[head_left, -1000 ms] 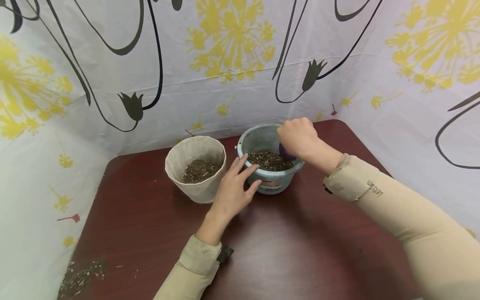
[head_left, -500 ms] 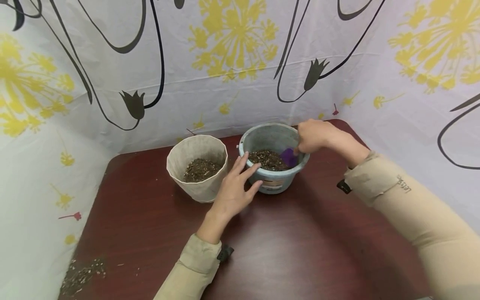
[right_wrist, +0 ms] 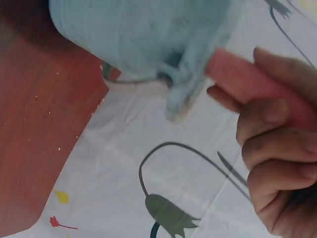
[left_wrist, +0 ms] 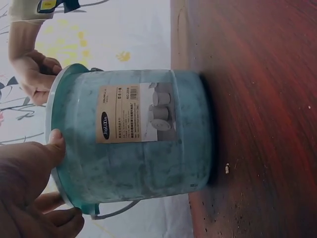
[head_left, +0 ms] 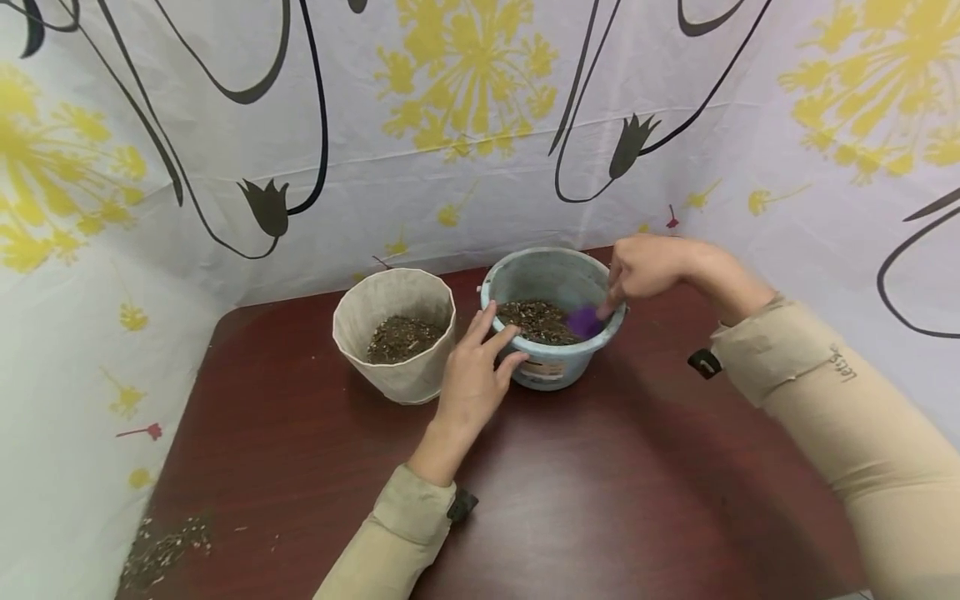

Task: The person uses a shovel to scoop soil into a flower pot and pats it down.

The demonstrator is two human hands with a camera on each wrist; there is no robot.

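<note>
One scatter of crumbs (head_left: 172, 552) lies at the near left of the desk (head_left: 570, 467). Farther in, the left hand (head_left: 471, 385), fingers spread rather than closed, rests on the left of the blue bucket (head_left: 576, 365)'s rim, just beside a pale pot (head_left: 397, 382) partly filled with soil (head_left: 403, 339). The right hand (head_left: 648, 265), curled round a pinkish handle (right_wrist: 252, 82), has shifted from over the bucket to its right rim, so the purple scoop (head_left: 585, 323) now shows better, low inside against the dark potting mix (head_left: 538, 321). That suggests digging is under way, with no load lifted yet. Behind hangs a flower-patterned cloth (head_left: 352, 83).
</note>
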